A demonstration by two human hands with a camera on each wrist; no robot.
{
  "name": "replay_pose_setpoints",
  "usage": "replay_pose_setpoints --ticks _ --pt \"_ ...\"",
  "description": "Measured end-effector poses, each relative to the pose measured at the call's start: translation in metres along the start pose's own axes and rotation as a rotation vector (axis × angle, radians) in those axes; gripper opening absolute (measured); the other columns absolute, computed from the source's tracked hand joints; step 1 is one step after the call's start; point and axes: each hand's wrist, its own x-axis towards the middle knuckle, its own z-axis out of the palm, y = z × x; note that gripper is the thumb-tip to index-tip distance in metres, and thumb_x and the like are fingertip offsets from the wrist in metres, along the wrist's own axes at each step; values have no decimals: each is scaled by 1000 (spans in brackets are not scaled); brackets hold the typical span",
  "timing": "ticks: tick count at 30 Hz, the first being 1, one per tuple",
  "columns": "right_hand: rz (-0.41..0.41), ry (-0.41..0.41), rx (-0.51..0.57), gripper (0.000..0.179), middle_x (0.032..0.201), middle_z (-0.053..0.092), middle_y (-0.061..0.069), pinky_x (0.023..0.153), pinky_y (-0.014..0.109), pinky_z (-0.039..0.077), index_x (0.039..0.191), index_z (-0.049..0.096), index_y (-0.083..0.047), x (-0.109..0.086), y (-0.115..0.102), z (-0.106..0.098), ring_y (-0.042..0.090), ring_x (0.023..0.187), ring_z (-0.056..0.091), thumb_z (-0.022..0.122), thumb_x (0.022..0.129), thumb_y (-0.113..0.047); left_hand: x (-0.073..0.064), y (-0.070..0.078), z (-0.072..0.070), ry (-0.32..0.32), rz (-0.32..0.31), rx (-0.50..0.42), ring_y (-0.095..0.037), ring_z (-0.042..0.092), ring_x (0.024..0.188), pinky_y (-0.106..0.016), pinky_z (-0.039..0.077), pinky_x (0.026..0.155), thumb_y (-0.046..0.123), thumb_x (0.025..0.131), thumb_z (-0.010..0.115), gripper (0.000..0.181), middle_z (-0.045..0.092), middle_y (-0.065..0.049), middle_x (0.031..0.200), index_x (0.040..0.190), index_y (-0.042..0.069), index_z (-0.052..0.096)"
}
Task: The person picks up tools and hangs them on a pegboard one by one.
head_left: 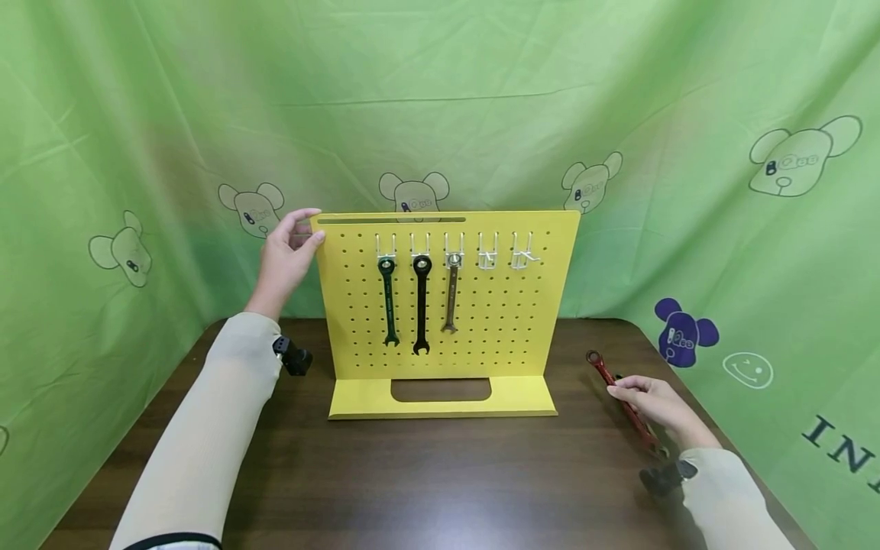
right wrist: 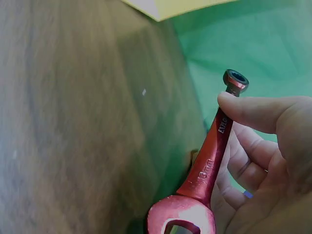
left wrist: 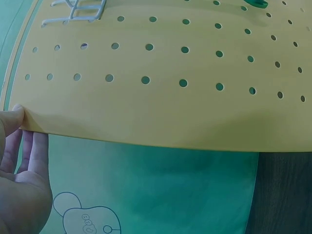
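Note:
A yellow pegboard [head_left: 440,305] stands upright on the table. My left hand [head_left: 289,252] holds its upper left corner, thumb on the front and fingers behind, as the left wrist view [left wrist: 24,165] shows too. Over to the right, my right hand [head_left: 656,405] grips a red combination wrench [head_left: 622,401] above the table, its ring end pointing away from me. In the right wrist view the thumb presses on the shank of this red wrench [right wrist: 204,161]. A green wrench [head_left: 389,305], a black wrench [head_left: 422,309] and a bronze-grey wrench [head_left: 451,298] hang from the board's hooks.
Two white hooks, one at mid-right [head_left: 487,256] and one farther right [head_left: 522,256], carry no wrench. The brown table [head_left: 426,481] extends in front of the board's base [head_left: 440,412]. Green printed curtain [head_left: 481,114] surrounds the table's back and sides.

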Motion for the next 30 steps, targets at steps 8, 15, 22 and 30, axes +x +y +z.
replay_pose_setpoints --ticks 8,15,22,30 --pt "-49 -13 125 39 68 43 -6 58 31 43 116 57 9 -2 -19 4 12 61 43 65 99 -25 1 -2 -2 0 0 -4 -18 58 97 -30 51 86 15 100 63 38 62 -13 117 138 16 58" --pt "-81 -23 81 44 78 47 -2 65 33 47 121 55 7 -2 -32 6 13 69 47 63 100 -32 0 -1 -1 -4 -5 -3 -18 58 98 -30 51 86 15 100 63 38 62 -14 118 138 16 58" --pt "-122 -29 102 41 89 54 1 68 33 51 122 56 4 -2 -53 14 14 77 53 64 100 -29 1 -2 -1 -2 -1 -3 -18 58 98 -30 51 86 16 100 64 38 62 -14 118 138 16 58" --pt "-232 -17 113 39 97 59 2 75 32 52 125 56 3 4 -75 28 14 85 57 62 101 -27 2 -2 -1 -1 1 0 -18 59 97 -30 50 85 15 100 64 38 63 -14 117 138 16 58"
